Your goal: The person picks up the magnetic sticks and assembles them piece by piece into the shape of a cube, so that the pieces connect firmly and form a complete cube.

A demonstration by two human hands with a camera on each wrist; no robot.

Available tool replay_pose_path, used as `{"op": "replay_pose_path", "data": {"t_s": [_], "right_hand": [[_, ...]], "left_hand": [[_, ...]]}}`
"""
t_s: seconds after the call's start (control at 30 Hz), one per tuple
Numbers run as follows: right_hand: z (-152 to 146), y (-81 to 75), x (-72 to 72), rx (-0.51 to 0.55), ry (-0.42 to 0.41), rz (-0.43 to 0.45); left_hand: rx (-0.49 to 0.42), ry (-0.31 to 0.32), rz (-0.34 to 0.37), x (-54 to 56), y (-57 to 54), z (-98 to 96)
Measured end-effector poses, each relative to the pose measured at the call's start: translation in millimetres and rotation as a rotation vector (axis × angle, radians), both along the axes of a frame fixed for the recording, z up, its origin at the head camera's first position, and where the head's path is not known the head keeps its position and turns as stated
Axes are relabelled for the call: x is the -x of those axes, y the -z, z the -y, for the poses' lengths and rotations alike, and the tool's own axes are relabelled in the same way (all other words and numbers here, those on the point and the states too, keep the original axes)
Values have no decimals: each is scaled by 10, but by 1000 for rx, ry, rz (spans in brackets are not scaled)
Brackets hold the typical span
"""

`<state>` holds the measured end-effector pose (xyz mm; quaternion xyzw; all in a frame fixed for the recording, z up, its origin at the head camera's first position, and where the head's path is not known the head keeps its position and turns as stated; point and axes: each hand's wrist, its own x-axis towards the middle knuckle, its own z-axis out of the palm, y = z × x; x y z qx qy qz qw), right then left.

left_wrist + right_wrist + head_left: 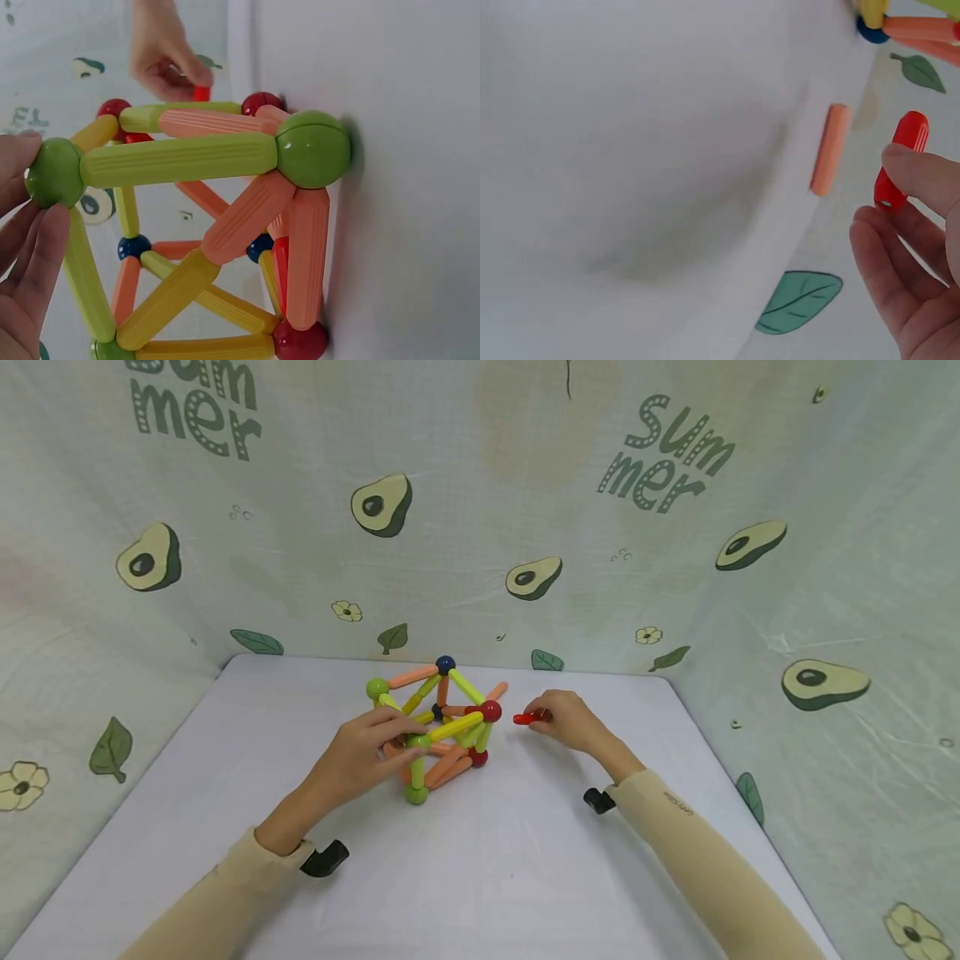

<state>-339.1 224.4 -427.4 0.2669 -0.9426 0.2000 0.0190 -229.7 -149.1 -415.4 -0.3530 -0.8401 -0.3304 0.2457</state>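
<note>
A frame of magnetic rods and balls (450,727) stands on the white table, built of yellow, green, orange and red rods joined at green, blue and red balls. With thumb and fingers, my left hand (372,745) pinches the upper green ball (56,172) at the frame's near left corner. To the right of the frame, my right hand (567,720) holds a short red rod (902,157) between thumb and fingers. The rod is apart from the frame and points toward the upper red ball (491,711).
One loose orange rod (829,150) lies on the table behind the frame. A cloth printed with avocados and leaves (450,527) hangs behind and on both sides of the white table (510,877).
</note>
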Motion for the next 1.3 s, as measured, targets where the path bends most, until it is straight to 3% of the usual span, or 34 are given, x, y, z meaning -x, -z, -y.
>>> {"op": "replay_pose_path", "data": {"t_s": [0.17, 0.27, 0.47, 0.57, 0.73, 0.9, 1.03, 1.3], "right_hand": [[29, -260, -63, 91, 59, -85], [106, -428, -115, 146, 70, -132], [440, -743, -258, 243, 11, -188], [672, -822, -315, 256, -36, -202], [1047, -819, -347, 248, -95, -185], [1316, -737, -332, 257, -109, -157], [1435, -665, -316, 271, -91, -120], [1574, -591, -324, 259, -118, -71]], "left_hand": [[6, 51, 23, -8, -34, -41], [7, 47, 39, 27, -64, -4], [-8, -130, 1, 275, -109, 227], [12, -184, 41, 427, -119, 364], [44, -129, 231, 605, -134, 524], [53, -60, 377, 686, -126, 587], [37, -58, 424, 717, -98, 601], [5, -21, 442, 704, -53, 569]]}}
